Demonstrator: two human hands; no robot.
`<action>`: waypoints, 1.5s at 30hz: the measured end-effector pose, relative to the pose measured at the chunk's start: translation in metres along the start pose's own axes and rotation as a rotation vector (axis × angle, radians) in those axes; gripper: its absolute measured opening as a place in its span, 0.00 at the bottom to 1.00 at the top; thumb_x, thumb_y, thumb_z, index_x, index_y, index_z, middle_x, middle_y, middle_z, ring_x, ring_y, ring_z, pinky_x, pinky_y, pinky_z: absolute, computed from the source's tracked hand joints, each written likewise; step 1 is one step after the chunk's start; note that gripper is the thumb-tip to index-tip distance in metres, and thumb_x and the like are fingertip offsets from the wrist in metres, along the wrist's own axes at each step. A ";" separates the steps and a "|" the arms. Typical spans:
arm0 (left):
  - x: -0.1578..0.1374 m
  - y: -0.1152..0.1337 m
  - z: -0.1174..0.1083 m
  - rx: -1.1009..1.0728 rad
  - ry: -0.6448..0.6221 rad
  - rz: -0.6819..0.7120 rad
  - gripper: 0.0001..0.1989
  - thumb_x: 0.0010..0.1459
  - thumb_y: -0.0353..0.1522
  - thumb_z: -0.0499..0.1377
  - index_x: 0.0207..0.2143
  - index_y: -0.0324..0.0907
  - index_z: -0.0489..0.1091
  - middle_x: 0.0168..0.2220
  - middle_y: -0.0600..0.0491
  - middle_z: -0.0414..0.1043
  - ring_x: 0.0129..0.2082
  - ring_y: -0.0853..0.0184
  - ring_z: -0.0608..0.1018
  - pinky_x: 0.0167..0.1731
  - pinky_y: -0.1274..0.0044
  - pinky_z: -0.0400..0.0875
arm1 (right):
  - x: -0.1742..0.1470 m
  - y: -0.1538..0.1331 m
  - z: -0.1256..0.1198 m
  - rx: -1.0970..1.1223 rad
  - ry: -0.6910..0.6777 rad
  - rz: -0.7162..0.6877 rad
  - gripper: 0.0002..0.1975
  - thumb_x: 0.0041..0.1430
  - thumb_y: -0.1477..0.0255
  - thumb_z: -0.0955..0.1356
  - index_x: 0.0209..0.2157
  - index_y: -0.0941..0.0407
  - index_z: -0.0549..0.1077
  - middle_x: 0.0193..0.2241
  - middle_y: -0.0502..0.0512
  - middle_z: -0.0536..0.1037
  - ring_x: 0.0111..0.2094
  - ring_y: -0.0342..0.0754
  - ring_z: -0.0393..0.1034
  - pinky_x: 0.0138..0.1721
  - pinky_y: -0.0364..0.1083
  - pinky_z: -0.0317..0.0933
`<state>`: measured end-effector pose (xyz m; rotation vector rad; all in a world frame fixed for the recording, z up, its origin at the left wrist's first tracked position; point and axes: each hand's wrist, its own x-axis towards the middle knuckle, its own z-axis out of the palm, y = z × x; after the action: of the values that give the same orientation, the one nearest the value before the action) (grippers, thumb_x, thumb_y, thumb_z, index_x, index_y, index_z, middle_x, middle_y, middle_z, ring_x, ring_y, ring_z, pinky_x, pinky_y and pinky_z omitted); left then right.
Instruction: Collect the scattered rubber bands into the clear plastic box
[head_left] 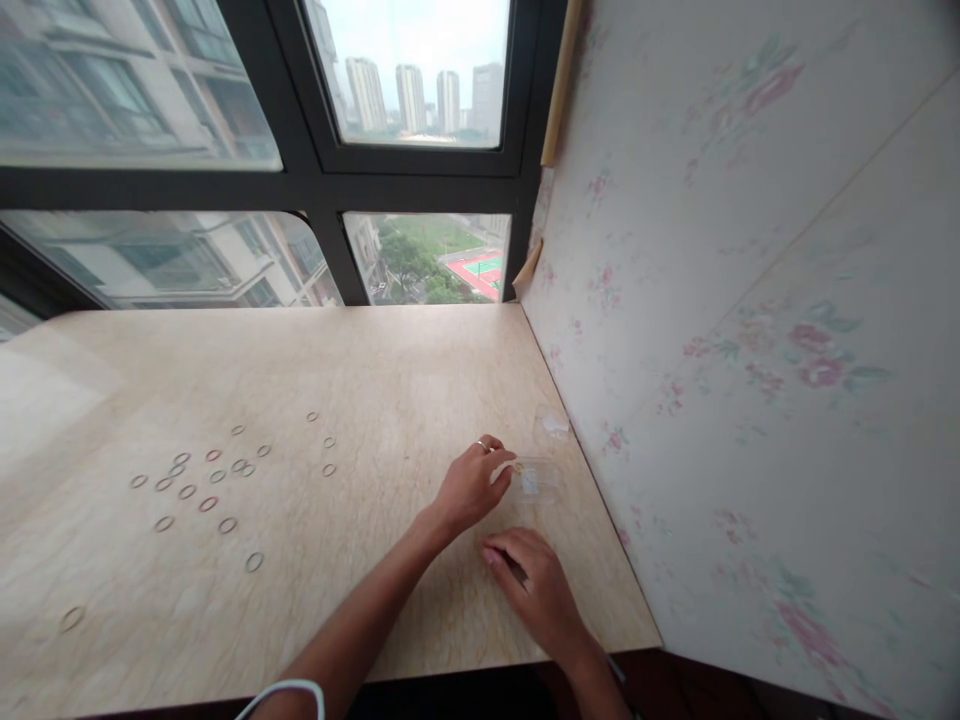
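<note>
My left hand point(474, 484) reaches over the right part of the tabletop, its thumb and fingers closed around a small yellowish hair tie point(517, 468). The fingertips are at the left edge of a clear plastic box point(546, 480), which shows a pale patch inside. Below it, my right hand point(531, 578) rests near the table with fingers curled and the thumb against them; I see nothing held there. Many thin ring-shaped hair ties point(187, 492) lie scattered at the left, mostly dull-coloured, and a reddish hair tie point(208, 504) is among them.
A clear plastic lid-like piece point(553, 425) lies beyond the box, close to the wall. The floral-papered wall point(712, 380) borders the marbled tabletop point(405, 380) on the right. Dark window frames point(427, 190) stand at the back. One hair tie point(73, 619) sits near the front left.
</note>
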<state>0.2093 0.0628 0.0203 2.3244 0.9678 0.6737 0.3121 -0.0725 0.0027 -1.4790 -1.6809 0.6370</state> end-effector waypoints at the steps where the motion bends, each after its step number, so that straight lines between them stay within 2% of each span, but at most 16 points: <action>1: -0.001 0.000 0.000 -0.008 0.015 -0.001 0.12 0.60 0.30 0.54 0.45 0.43 0.73 0.44 0.48 0.70 0.38 0.67 0.75 0.40 0.73 0.72 | 0.000 0.000 0.000 -0.001 0.000 -0.002 0.07 0.63 0.73 0.65 0.36 0.54 0.76 0.33 0.53 0.78 0.36 0.48 0.71 0.40 0.47 0.63; 5: -0.001 0.004 -0.001 -0.010 0.043 0.038 0.11 0.61 0.32 0.56 0.44 0.43 0.74 0.44 0.48 0.70 0.40 0.65 0.74 0.42 0.72 0.71 | 0.000 0.002 0.001 -0.003 0.005 -0.003 0.07 0.63 0.72 0.64 0.37 0.54 0.76 0.33 0.54 0.78 0.36 0.48 0.71 0.40 0.47 0.63; 9: 0.005 0.014 0.003 0.086 -0.036 0.110 0.11 0.58 0.36 0.60 0.42 0.44 0.76 0.43 0.48 0.70 0.40 0.64 0.74 0.42 0.70 0.70 | 0.000 0.004 0.003 -0.022 0.004 0.003 0.07 0.63 0.73 0.65 0.36 0.54 0.75 0.33 0.53 0.78 0.36 0.48 0.71 0.40 0.47 0.63; 14: 0.011 0.018 0.009 0.203 -0.108 0.161 0.07 0.58 0.34 0.60 0.35 0.45 0.78 0.42 0.48 0.70 0.40 0.62 0.73 0.41 0.70 0.69 | 0.000 0.004 0.004 -0.025 0.001 0.018 0.07 0.62 0.74 0.64 0.36 0.55 0.75 0.33 0.53 0.78 0.37 0.49 0.71 0.40 0.47 0.63; 20: 0.012 0.015 0.010 0.247 -0.097 0.151 0.09 0.61 0.32 0.57 0.33 0.43 0.78 0.41 0.47 0.71 0.38 0.64 0.72 0.39 0.71 0.67 | 0.000 0.003 0.003 -0.028 -0.006 0.015 0.07 0.63 0.74 0.64 0.36 0.54 0.75 0.32 0.53 0.78 0.36 0.49 0.71 0.40 0.47 0.63; 26: 0.012 0.010 0.011 0.245 -0.060 0.148 0.10 0.62 0.32 0.56 0.32 0.41 0.77 0.41 0.46 0.71 0.40 0.62 0.73 0.41 0.69 0.67 | 0.001 0.000 0.002 -0.044 0.005 0.006 0.07 0.63 0.73 0.64 0.35 0.54 0.76 0.32 0.53 0.78 0.36 0.48 0.72 0.39 0.46 0.63; 33: 0.003 0.003 0.005 0.179 -0.028 0.155 0.10 0.60 0.35 0.57 0.41 0.43 0.75 0.42 0.47 0.69 0.42 0.61 0.72 0.43 0.68 0.67 | 0.002 -0.003 0.001 -0.037 0.010 0.012 0.09 0.64 0.70 0.64 0.35 0.53 0.76 0.32 0.54 0.78 0.35 0.49 0.71 0.39 0.47 0.64; 39: -0.008 -0.003 0.001 0.150 -0.023 0.107 0.11 0.59 0.35 0.58 0.43 0.43 0.74 0.47 0.46 0.68 0.44 0.61 0.72 0.46 0.67 0.67 | 0.001 -0.001 0.001 -0.041 0.014 0.000 0.08 0.63 0.72 0.64 0.36 0.53 0.76 0.32 0.54 0.79 0.36 0.49 0.72 0.39 0.47 0.64; 45: -0.009 0.002 0.004 0.166 -0.061 0.206 0.16 0.61 0.38 0.57 0.49 0.45 0.71 0.56 0.43 0.63 0.55 0.56 0.66 0.51 0.63 0.64 | 0.000 0.003 0.003 -0.044 0.009 -0.006 0.08 0.64 0.72 0.64 0.37 0.54 0.76 0.33 0.54 0.79 0.37 0.49 0.72 0.40 0.47 0.64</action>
<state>0.2070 0.0533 0.0164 2.6011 0.7898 0.6180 0.3107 -0.0714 -0.0013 -1.5047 -1.7018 0.5934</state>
